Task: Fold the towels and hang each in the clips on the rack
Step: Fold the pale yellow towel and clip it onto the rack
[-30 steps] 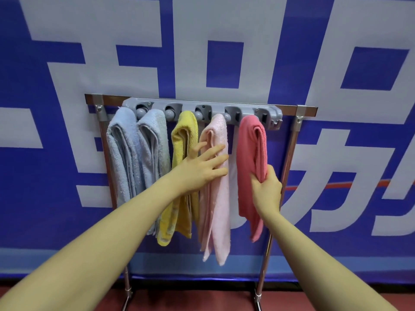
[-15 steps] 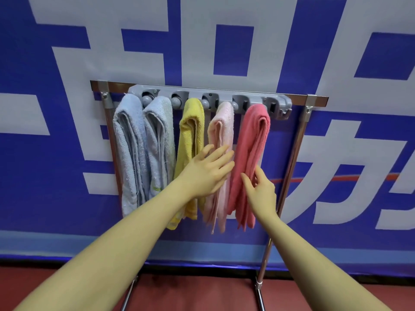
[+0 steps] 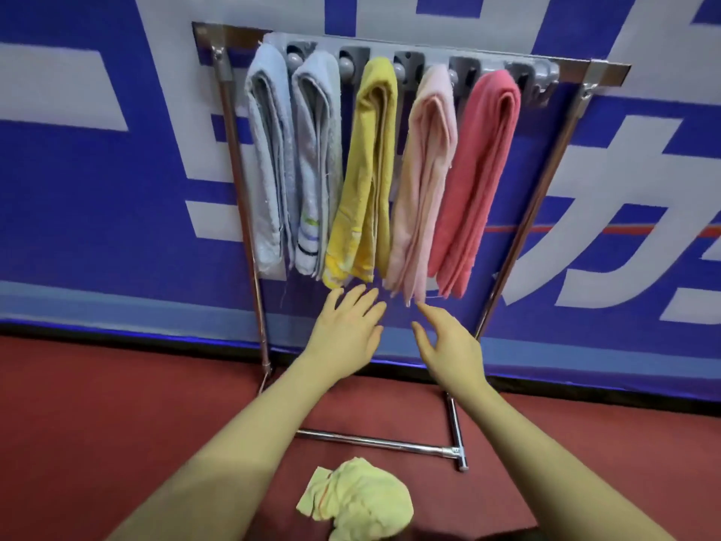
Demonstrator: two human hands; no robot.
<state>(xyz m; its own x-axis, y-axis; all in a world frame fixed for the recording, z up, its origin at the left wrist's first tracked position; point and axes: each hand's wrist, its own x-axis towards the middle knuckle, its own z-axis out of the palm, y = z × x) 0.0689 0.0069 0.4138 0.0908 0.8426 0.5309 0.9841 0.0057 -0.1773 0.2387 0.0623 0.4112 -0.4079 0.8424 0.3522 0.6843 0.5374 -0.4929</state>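
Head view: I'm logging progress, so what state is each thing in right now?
Light blue towel: folded, hanging.
Grey towel: folded, hanging.
Yellow towel: folded, hanging.
Pale pink towel: folded, hanging.
Red towel: folded, hanging.
Light yellow towel: crumpled on floor.
Left hand: open, empty.
Right hand: open, empty.

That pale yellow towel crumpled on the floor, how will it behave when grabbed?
The pale yellow towel lies in a loose crumpled heap, so it will probably be floppy and sag from the grip. It looks thin and light. Its folds may open unevenly, so expect to shake it flat before folding.
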